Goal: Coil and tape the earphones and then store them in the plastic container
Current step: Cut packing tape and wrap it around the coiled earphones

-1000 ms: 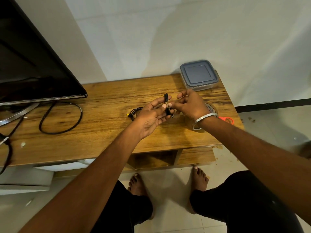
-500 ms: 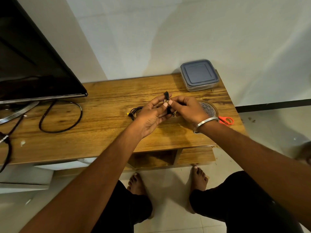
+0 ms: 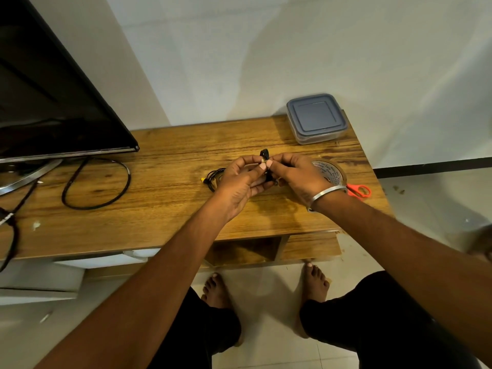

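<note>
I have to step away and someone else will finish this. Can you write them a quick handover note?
Left hand and right hand both pinch the coiled earphones above the wooden table; what looks like tape sits at the pinch.
A second black cable bundle lies on the table, left of the hands.
Tape roll and scissors lie by the right wrist.
Plastic container sits at the far right corner, lid on.
Left: finish taping, open container, store.

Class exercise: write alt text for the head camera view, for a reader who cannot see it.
Seen from above, a person's left hand and right hand pinch a small coil of black earphones over a wooden table. A lidded plastic container stands at the far right corner, with a tape roll and orange scissors nearer.
</note>
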